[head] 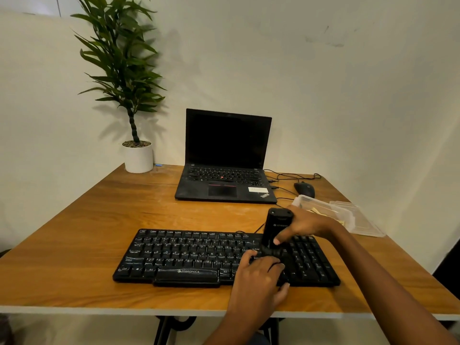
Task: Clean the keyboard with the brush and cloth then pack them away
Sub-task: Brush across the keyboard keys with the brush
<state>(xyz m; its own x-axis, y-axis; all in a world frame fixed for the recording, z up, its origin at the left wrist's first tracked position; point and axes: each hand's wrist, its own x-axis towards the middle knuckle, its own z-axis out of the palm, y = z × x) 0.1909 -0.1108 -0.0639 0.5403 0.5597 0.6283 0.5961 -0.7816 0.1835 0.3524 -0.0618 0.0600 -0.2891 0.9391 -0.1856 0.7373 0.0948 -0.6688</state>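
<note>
A black wired keyboard lies near the front edge of the wooden table. My right hand grips a black cylindrical brush tool, held upright with its lower end on the keys right of the letter block. My left hand rests on the keyboard just below the tool, its fingers lightly curled over the keys. A clear plastic box at the right holds something pale; I cannot tell whether it is the cloth.
An open black laptop stands at the back, with a black mouse and cables to its right. The box's clear lid lies beside it. A potted plant occupies the back left corner.
</note>
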